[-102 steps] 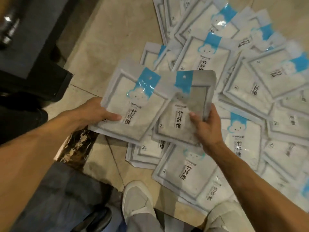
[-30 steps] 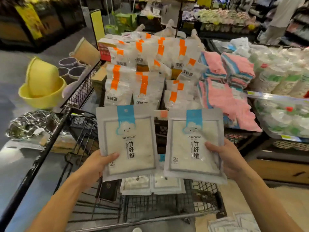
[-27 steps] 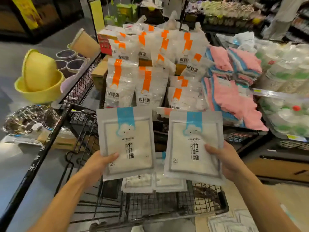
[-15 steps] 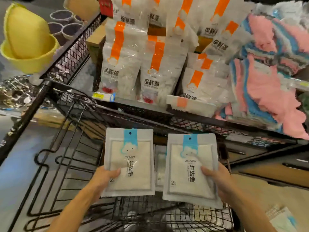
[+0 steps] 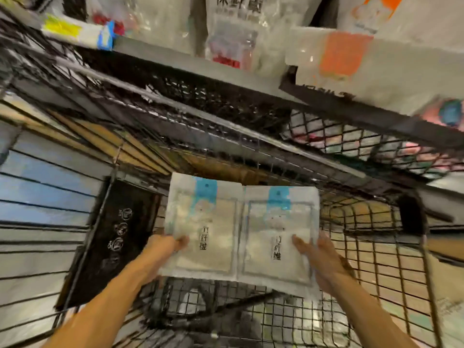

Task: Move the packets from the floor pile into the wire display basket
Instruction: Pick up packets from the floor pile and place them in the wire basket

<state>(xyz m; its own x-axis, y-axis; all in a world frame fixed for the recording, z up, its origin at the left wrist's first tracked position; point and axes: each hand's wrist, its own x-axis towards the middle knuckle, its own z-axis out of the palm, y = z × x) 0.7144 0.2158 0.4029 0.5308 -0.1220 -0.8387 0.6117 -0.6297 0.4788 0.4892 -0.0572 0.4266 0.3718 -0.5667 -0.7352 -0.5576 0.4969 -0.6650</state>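
Moved since earlier: both packets have come down from chest height in front of the shelves into the wire display basket (image 5: 376, 259), and the view has tipped down with them.
Left hand (image 5: 163, 249): it grips the left packet (image 5: 203, 229) at its lower left edge, thumb over the front face, fingers hidden behind.
Right hand (image 5: 324, 262): it grips the right packet (image 5: 278, 237) at its lower right edge, thumb on the front, the rest behind.
Where the packets are: side by side, inner edges touching or overlapping (blur hides which), upright and leaning back, within the basket's mesh walls and apparently above its floor.
Why held this way: gripping the outer lower corners keeps the printed fronts facing out and the two faces level, which probably suits standing them as a neat display row.
Look of the packets: flat grey-white pouches, each with a pale inner panel, a blue tab with a hang hole at the top and black vertical characters low on the front; they seem thin and a little floppy.
Above the basket: a black mesh shelf (image 5: 200, 96) carries clear bags with orange labels (image 5: 344, 54).
Step in hand: by my judgement, setting this pair down; neither is released yet.
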